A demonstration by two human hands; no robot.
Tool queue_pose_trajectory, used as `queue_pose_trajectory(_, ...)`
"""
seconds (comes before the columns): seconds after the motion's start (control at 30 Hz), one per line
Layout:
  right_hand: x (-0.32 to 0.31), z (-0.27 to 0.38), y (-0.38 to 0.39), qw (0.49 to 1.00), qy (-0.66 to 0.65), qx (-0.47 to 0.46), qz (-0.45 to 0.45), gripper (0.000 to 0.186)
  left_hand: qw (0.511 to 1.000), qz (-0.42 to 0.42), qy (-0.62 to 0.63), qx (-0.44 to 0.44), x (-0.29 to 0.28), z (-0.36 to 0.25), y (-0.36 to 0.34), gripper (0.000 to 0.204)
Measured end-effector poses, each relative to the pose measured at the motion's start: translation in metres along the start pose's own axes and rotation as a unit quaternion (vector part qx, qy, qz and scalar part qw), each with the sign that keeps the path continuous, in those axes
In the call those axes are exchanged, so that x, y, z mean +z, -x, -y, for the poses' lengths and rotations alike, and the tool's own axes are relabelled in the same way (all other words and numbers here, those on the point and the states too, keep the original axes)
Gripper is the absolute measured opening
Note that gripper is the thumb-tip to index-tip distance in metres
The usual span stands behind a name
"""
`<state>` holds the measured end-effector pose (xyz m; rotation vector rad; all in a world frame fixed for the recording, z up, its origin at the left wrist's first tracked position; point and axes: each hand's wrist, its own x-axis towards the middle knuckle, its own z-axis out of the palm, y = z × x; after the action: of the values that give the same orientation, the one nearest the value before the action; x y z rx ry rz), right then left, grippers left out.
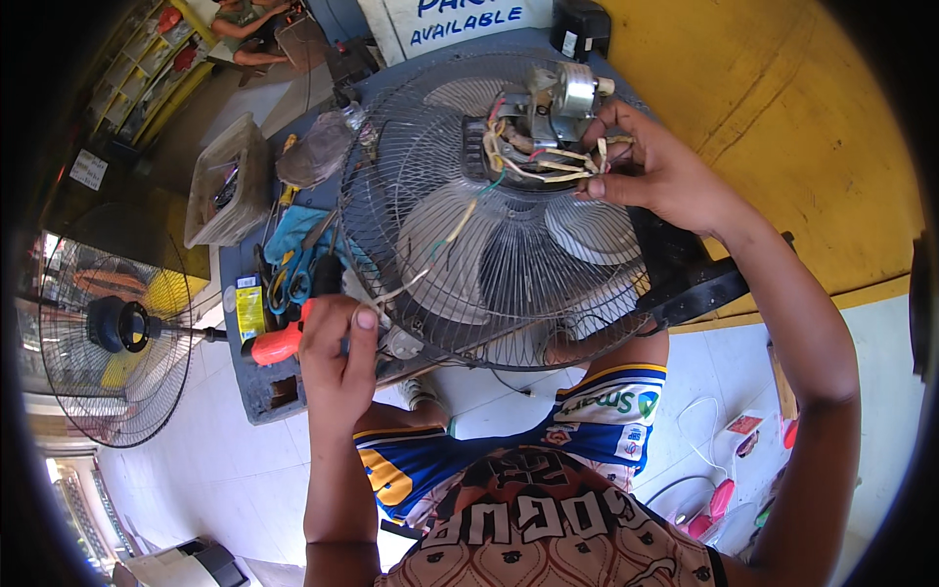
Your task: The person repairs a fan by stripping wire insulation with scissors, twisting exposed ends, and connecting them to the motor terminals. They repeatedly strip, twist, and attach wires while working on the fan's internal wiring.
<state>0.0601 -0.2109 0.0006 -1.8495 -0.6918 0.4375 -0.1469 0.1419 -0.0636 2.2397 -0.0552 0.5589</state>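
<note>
A fan in a wire cage [440,264] lies on the blue-grey bench [256,401], its exposed motor [572,98] on top with cream, red and green wires [543,161]. My right hand [646,176] grips the motor assembly's right side, thumb and fingers at the cream wires. My left hand [337,352] is closed at an orange-handled tool [276,342] by the cage's lower left edge; its fingertips are partly hidden. A cream wire runs down from the motor toward this hand. Blue-handled scissors [293,279] and a yellow package [249,313] lie nearby.
A plastic bin [225,176] of small items stands at back left. A standing fan [117,323] is left of the bench, a yellow surface [763,98] at right, a black box [582,29] at back. Another person [245,34] sits at upper left.
</note>
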Motion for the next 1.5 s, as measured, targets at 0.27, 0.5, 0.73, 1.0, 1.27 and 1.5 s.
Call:
queue_pose_trajectory(0.27,-0.003,-0.005,0.000,0.999,-0.017,-0.030,0.018,0.042,0.988,-0.117,-0.050,0.082,0.026,-0.035,-0.018,0.043)
queue_pose_trajectory(0.5,-0.004,-0.009,-0.001,0.998,-0.035,-0.038,0.041,0.041,0.977,-0.037,-0.061,0.203,0.115,-0.100,-0.071,0.020)
queue_pose_trajectory(0.73,-0.004,-0.009,0.000,0.998,-0.002,-0.055,0.025,0.040,0.970,-0.051,-0.090,0.218,0.139,-0.101,-0.085,0.014)
queue_pose_trajectory(1.0,-0.002,-0.010,-0.001,0.998,0.052,-0.047,0.000,0.043,0.986,-0.042,-0.061,0.149,0.151,-0.095,-0.070,0.012)
queue_pose_trajectory(1.27,0.000,-0.010,-0.002,0.999,0.026,-0.029,-0.023,0.043,0.986,-0.052,-0.027,0.154,0.158,-0.091,-0.059,0.011)
queue_pose_trajectory(1.5,0.006,0.013,0.005,0.989,0.133,-0.057,0.000,0.051,0.987,-0.044,-0.014,0.153,0.150,-0.089,-0.048,0.012)
